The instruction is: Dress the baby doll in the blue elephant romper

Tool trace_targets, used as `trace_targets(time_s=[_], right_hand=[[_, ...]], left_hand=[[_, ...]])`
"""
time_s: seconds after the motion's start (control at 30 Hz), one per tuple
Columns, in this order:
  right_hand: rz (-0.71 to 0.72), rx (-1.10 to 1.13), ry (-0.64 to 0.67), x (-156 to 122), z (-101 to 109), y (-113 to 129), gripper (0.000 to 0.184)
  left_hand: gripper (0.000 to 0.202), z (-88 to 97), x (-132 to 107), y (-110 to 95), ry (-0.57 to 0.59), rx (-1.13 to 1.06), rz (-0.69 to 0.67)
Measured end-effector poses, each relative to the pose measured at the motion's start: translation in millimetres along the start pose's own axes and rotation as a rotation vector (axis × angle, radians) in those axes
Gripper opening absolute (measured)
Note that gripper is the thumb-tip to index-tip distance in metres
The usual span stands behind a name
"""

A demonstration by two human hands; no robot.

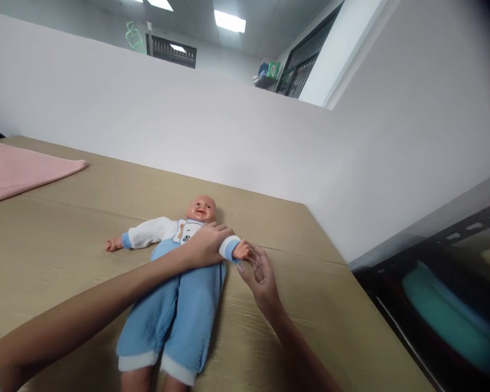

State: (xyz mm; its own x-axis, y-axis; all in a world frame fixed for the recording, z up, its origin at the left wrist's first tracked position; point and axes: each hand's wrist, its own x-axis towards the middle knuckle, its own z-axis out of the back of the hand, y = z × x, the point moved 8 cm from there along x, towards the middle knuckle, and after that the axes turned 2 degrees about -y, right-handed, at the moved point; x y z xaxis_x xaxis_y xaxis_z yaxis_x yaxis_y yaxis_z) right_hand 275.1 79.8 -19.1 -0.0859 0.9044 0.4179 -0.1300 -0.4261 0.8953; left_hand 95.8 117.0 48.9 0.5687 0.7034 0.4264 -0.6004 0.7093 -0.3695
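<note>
A baby doll in a blue and white fleece outfit lies on its back, its head toward the wall. My left hand reaches across the doll's chest and is closed on the upper part of its sleeved arm at the right; the fingertips are partly hidden. Around the doll's small hand curve the fingers of my right hand, with the thumb by the blue cuff. The doll's other arm lies stretched out to the left.
The tan padded table ends at a white partition wall. A pink cloth lies at the far left. Beyond the right edge stands a dark rack or crate with a blurred teal item in it.
</note>
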Motion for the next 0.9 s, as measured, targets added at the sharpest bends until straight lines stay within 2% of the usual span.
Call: trace_targets(time_s=[0.07,0.13,0.2,0.3,0.4,0.53,0.6,0.77,0.83,0.9], right_hand=[[-0.032,-0.063,-0.01,-4.9,1.7,-12.1,0.067],[-0.086,-0.129,0.064,-8.0,-5.6,-23.6,0.064],[-0.105,-0.138,0.195,-10.0,-25.0,-26.5,0.059],[-0.102,0.011,0.353,-9.1,-65.7,-16.2,0.054],[-0.141,0.166,0.378,0.6,-100.2,-5.6,0.053],[-0.176,0.197,0.362,20.8,-129.3,2.8,0.05],[-0.155,0.172,0.358,30.8,-139.8,8.7,0.047],[-0.132,0.141,0.385,46.1,-164.2,16.3,0.057],[-0.145,0.206,0.396,48.7,-170.8,15.0,0.06],[-0.153,0.266,0.392,50.4,-174.5,12.7,0.065]], left_hand=[[0.021,12.7,-5.7,12.6,-0.125,-0.191,0.078],[0.029,27.2,-17.0,31.0,-0.267,-0.403,0.208],[0.04,37.0,-28.7,48.6,-0.378,-0.59,0.332],[0.05,48.3,-42.6,70.2,-0.546,-0.814,0.459],[0.059,57.5,-56.1,90.8,-0.735,-0.977,0.566],[0.067,68.6,-74.0,110.4,-0.957,-1.08,0.637],[0.069,71.7,-82.1,116.6,-1.011,-1.072,0.678],[0.072,72.5,-104.8,132.8,-1.084,-1.05,0.785],[0.073,67.9,-113.8,142.9,-1.087,-1.087,0.827],[0.077,63.5,-117.3,152.3,-1.039,-1.133,0.808]])
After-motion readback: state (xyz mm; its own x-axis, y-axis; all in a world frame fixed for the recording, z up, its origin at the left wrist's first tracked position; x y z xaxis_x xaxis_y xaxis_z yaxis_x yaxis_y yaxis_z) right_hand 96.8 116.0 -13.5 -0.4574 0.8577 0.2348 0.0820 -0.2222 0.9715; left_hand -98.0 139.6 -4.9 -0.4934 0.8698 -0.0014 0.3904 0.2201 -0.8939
